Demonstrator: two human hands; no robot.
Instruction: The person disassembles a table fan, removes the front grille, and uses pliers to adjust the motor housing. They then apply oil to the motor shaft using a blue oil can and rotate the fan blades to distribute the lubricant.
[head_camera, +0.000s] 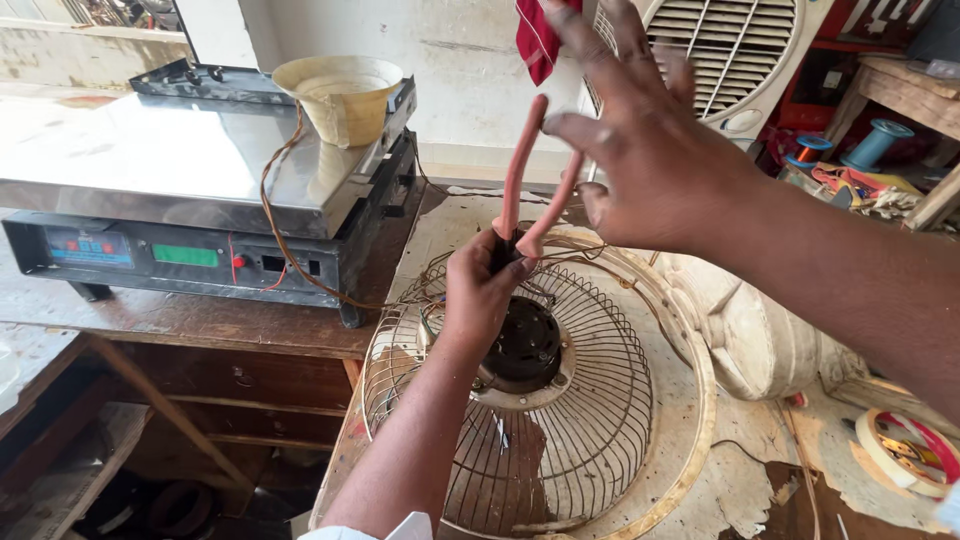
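Observation:
My left hand (480, 290) is closed around the head end of a pair of pliers (515, 170), whose two pink handles point upward. The jaws are hidden in my fist, just above the dark fan motor (525, 345). The motor sits at the centre of a round wire fan guard (590, 440) lying flat on the bench. My right hand (640, 150) hovers beside the handles with fingers spread; its index finger and thumb touch or nearly touch them. Thin copper wires (420, 292) run from the motor area to the left.
A steel-topped weighing scale (180, 160) stands at left with a cream plastic cup (340, 95) on it. A red cloth (535, 35) hangs at top, beside a white louvred cooler grille (720, 50). A white fan housing (760, 330), tape roll (905, 450) and blue spool (880, 140) lie right.

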